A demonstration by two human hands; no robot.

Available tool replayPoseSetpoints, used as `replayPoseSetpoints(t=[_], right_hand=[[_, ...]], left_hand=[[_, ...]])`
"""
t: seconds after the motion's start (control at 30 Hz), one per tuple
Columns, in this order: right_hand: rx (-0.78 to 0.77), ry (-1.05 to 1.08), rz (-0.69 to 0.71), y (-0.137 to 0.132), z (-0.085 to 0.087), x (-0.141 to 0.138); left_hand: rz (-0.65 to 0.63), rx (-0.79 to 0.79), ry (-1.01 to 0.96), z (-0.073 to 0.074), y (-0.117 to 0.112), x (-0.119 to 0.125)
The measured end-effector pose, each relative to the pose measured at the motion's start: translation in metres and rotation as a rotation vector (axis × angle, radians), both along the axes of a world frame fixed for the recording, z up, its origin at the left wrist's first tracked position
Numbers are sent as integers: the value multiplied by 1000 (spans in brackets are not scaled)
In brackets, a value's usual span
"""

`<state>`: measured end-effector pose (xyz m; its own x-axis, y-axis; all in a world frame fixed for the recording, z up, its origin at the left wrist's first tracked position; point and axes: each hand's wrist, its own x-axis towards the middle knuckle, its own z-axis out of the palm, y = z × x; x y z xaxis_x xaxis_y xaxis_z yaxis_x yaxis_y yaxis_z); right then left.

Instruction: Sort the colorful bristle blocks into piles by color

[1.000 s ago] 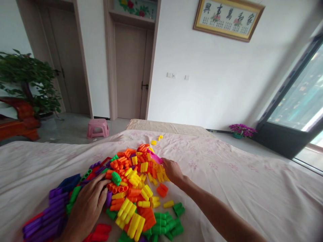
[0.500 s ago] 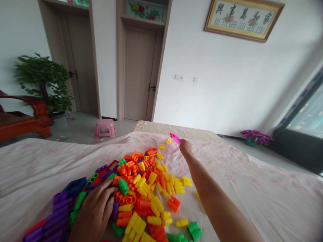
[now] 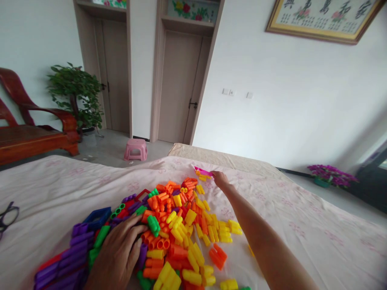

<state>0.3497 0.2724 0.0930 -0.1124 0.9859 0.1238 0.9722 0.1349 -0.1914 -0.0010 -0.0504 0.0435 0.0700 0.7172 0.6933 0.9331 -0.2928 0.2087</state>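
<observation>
A heap of plastic tube blocks (image 3: 175,225), orange, yellow, green, purple and red, lies on a pink flowered sheet (image 3: 302,225). My left hand (image 3: 116,255) rests flat on the heap's left side, fingers spread over purple and green pieces. My right arm stretches out to the far edge of the heap. There my right hand (image 3: 220,179) pinches a flat pink piece (image 3: 203,172), held just above some small yellow blocks (image 3: 201,178) lying apart from the heap.
Black-rimmed glasses (image 3: 7,215) lie at the sheet's left edge. Beyond the bed stand a pink stool (image 3: 136,148), a red wooden bench (image 3: 33,133), a potted plant (image 3: 77,92), two doors and purple flowers (image 3: 329,175) by the window.
My right hand carried the pink piece from the heap's middle out to its far edge, then lowered it slightly leftward by the yellow blocks. The left hand stayed put. The view swung left.
</observation>
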Motion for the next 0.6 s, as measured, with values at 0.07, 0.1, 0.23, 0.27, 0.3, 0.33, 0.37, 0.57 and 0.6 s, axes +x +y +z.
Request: replayPoseSetpoints(t=[0.07, 0.1, 0.23, 0.27, 0.3, 0.33, 0.37, 0.57, 0.6], right_hand=[[-10, 4, 83, -15, 3, -10], [-14, 8, 121, -23, 4, -16], [-26, 26, 250, -62, 7, -40], [-25, 30, 272, -72, 9, -46], [-23, 34, 288, -82, 10, -53], [-21, 38, 304, -92, 12, -59], [-23, 41, 325, -102, 14, -65], [-16, 14, 414, -176, 25, -99], [-11, 12, 412, -189, 27, -104]], left_hand=[[1, -5, -17, 0, 0, 1], [0, -13, -25, -1, 0, 1], [-19, -51, -64, -4, -1, 1], [-23, -55, -75, -4, -2, 2], [-28, -56, -84, -4, -2, 2], [-34, -58, -92, -4, -2, 2], [-39, -58, -98, -3, -2, 3], [-17, -17, -144, 6, -7, -1], [-13, -9, -147, 8, -8, -2]])
